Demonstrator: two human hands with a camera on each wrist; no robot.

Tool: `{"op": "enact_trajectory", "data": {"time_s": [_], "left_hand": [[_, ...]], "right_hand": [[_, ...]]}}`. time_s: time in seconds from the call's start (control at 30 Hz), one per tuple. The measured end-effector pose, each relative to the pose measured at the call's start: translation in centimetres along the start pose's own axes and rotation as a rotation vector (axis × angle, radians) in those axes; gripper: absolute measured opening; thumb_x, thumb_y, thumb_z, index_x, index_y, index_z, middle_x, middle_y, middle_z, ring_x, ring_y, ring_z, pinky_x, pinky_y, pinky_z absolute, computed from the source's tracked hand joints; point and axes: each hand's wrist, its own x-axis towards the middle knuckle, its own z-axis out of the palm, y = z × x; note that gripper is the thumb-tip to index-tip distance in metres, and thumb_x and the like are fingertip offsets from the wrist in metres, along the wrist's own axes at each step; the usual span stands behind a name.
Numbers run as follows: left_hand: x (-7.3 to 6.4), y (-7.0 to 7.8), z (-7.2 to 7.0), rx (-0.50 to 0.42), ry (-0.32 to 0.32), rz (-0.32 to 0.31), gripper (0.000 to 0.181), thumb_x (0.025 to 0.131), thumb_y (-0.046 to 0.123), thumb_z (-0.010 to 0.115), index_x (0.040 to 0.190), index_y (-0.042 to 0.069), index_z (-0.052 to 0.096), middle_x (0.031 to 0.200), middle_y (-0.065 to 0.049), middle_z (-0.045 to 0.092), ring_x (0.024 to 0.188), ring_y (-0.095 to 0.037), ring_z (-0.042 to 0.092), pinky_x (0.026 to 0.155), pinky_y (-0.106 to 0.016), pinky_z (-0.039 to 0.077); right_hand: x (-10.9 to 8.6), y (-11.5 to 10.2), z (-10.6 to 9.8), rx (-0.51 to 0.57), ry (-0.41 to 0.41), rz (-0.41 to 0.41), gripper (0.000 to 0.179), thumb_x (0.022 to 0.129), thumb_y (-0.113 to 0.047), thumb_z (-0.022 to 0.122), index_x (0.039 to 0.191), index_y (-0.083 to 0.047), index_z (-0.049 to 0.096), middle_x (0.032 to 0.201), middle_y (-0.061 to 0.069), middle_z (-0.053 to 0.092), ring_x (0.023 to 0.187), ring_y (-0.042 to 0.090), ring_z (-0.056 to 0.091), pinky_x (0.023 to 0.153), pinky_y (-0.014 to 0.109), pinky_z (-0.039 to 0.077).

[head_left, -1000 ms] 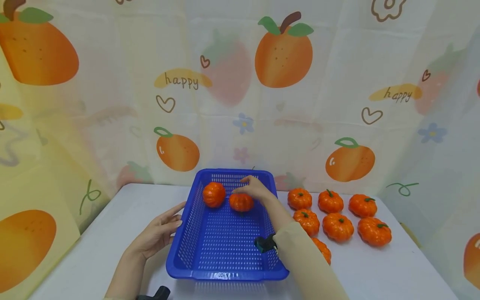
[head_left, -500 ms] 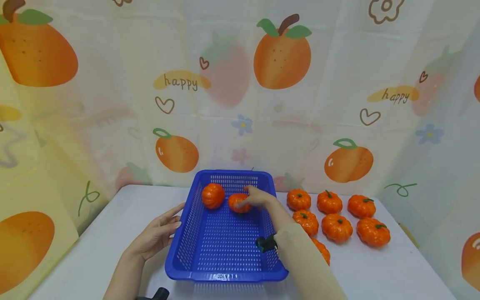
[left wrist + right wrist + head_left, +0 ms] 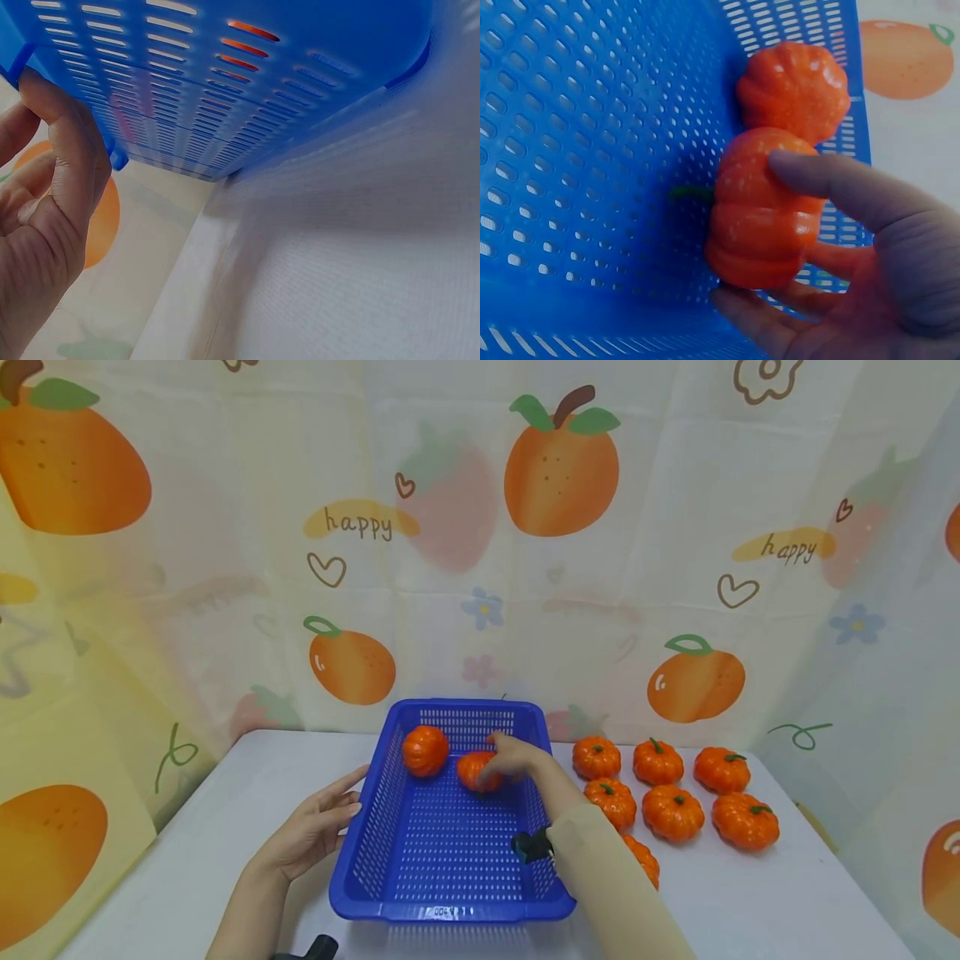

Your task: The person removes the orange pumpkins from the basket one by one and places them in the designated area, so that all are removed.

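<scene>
A blue perforated plastic basket [image 3: 450,868] stands on the table, with two orange toy pumpkins inside near its far end. My right hand [image 3: 517,757] grips the right-hand pumpkin [image 3: 474,772]. In the right wrist view, the thumb lies across this pumpkin [image 3: 761,217] and the fingers curl around its other side; its green stem points away from the palm. Just beyond it is the other pumpkin [image 3: 795,94]. My left hand [image 3: 315,827] touches the basket's left rim from outside, fingers loosely bent. In the left wrist view, a fingertip of that hand [image 3: 56,165] meets the rim.
Several more orange pumpkins [image 3: 672,814] with green stems lie in loose rows on the white table [image 3: 810,893], right of the basket. My right forearm partly hides the nearest one [image 3: 642,862]. A fruit-printed cloth [image 3: 570,610] hangs behind the table.
My right hand has lowered from above the right-hand pumpkin and closed around its side. That pumpkin has turned slightly. My left hand stays at the rim.
</scene>
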Motion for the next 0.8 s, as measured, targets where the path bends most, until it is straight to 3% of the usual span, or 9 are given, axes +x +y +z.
{"op": "enact_trajectory", "data": {"time_s": [0.07, 0.13, 0.27, 0.33, 0.43, 0.53, 0.67, 0.8], "left_hand": [[0.0, -0.1, 0.0, -0.004, -0.009, 0.006, 0.068, 0.104, 0.013, 0.045, 0.159, 0.009, 0.007, 0.115, 0.002, 0.061, 0.1, -0.009, 0.07, 0.085, -0.029, 0.06], [0.0, -0.1, -0.1, -0.006, -0.008, 0.006, 0.068, 0.104, 0.013, 0.045, 0.159, 0.009, 0.007, 0.115, 0.002, 0.062, 0.1, -0.008, 0.07, 0.085, -0.028, 0.06], [0.0, -0.2, -0.2, -0.002, -0.003, 0.007, 0.067, 0.104, 0.012, 0.045, 0.16, 0.01, 0.007, 0.116, 0.003, 0.062, 0.1, -0.008, 0.07, 0.085, -0.028, 0.06], [0.0, -0.2, -0.2, 0.003, -0.002, 0.007, 0.067, 0.104, 0.012, 0.045, 0.16, 0.01, 0.007, 0.116, 0.003, 0.062, 0.1, -0.008, 0.07, 0.085, -0.028, 0.06], [0.1, -0.3, -0.2, 0.005, 0.004, 0.005, 0.067, 0.104, 0.012, 0.045, 0.16, 0.011, 0.009, 0.116, 0.003, 0.062, 0.099, -0.008, 0.07, 0.085, -0.028, 0.06], [0.1, -0.3, -0.2, 0.009, 0.009, 0.002, 0.067, 0.104, 0.013, 0.045, 0.16, 0.011, 0.008, 0.116, 0.003, 0.062, 0.1, -0.008, 0.07, 0.086, -0.029, 0.059], [0.2, -0.3, -0.2, 0.015, 0.02, -0.004, 0.066, 0.103, 0.014, 0.045, 0.16, 0.012, 0.01, 0.115, 0.003, 0.062, 0.1, -0.008, 0.07, 0.086, -0.029, 0.059], [0.1, -0.3, -0.1, 0.015, 0.019, -0.006, 0.067, 0.103, 0.014, 0.046, 0.16, 0.011, 0.01, 0.114, 0.003, 0.061, 0.099, -0.008, 0.07, 0.085, -0.028, 0.06]], "right_hand": [[0.1, -0.1, -0.1, -0.058, -0.004, -0.01, 0.079, 0.076, -0.023, 0.077, 0.142, 0.002, 0.043, 0.136, 0.02, 0.055, 0.117, 0.03, 0.056, 0.105, 0.046, 0.049], [0.1, -0.2, -0.2, -0.116, -0.013, -0.022, 0.066, 0.073, -0.026, 0.078, 0.128, 0.003, 0.054, 0.117, 0.014, 0.061, 0.103, 0.025, 0.057, 0.097, 0.036, 0.051], [0.0, -0.4, -0.5, -0.166, -0.03, -0.035, 0.038, 0.069, -0.028, 0.079, 0.091, -0.007, 0.056, 0.085, 0.003, 0.051, 0.079, 0.017, 0.048, 0.069, 0.025, 0.042], [0.0, -0.4, -0.5, -0.158, -0.035, -0.038, 0.036, 0.069, -0.028, 0.078, 0.086, -0.009, 0.054, 0.083, 0.002, 0.049, 0.076, 0.017, 0.047, 0.066, 0.024, 0.04], [0.2, -0.4, -0.7, -0.127, -0.031, -0.048, 0.04, 0.07, -0.029, 0.077, 0.095, -0.006, 0.056, 0.087, 0.005, 0.053, 0.08, 0.018, 0.049, 0.071, 0.026, 0.043], [0.4, -0.3, -0.8, -0.071, -0.018, -0.068, 0.06, 0.07, -0.028, 0.075, 0.12, -0.002, 0.055, 0.107, 0.011, 0.059, 0.095, 0.022, 0.055, 0.086, 0.031, 0.049], [0.6, -0.4, -1.0, 0.092, -0.04, -0.101, 0.078, 0.072, -0.023, 0.072, 0.143, -0.006, 0.044, 0.133, 0.018, 0.054, 0.112, 0.027, 0.056, 0.098, 0.039, 0.052], [0.5, -0.7, -1.3, 0.311, -0.087, -0.144, 0.078, 0.074, -0.016, 0.068, 0.147, -0.015, 0.04, 0.138, 0.017, 0.049, 0.112, 0.027, 0.055, 0.094, 0.037, 0.053]]}}
